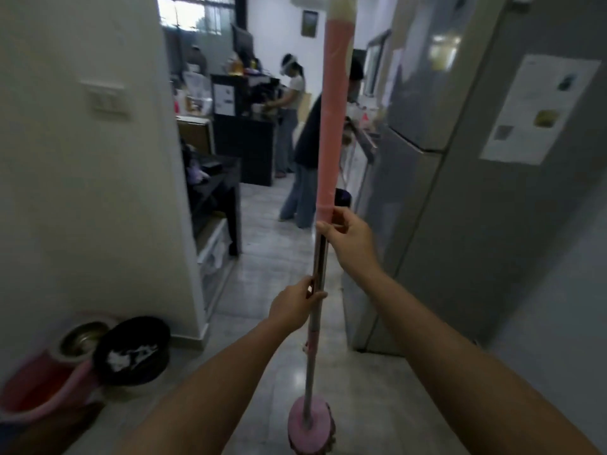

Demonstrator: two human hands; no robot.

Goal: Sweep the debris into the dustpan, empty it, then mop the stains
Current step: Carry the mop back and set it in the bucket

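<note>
Mop (pixel 323 257), long-handled, standing nearly upright at the centre of the scene, its round pink head (pixel 310 425) sitting low on the pale tiled floor (pixel 276 257) at the near edge. Upper shaft is showing a pink sleeve running up to a cream cap at the top of the view; lower shaft is showing bare metal. Right hand (pixel 348 236) is gripping the shaft just below the pink sleeve, fingers clamped around it. Left hand (pixel 295 305) is gripping lower on the metal part, fingers likewise wrapped tight on the shaft. Both forearms are reaching in from the near edge.

Near left, a red mop bucket (pixel 39 379) with a steel spinner basket (pixel 83 336) is sitting on the floor against the white wall (pixel 82 192); a black round container (pixel 133 351) with white scraps inside is tilting just beside it. Right, a grey refrigerator (pixel 460 192) is standing with a paper sheet (pixel 538 110) stuck to its side. Far off, two people (pixel 295 126) are standing by dark counters; details are blurring there.
</note>
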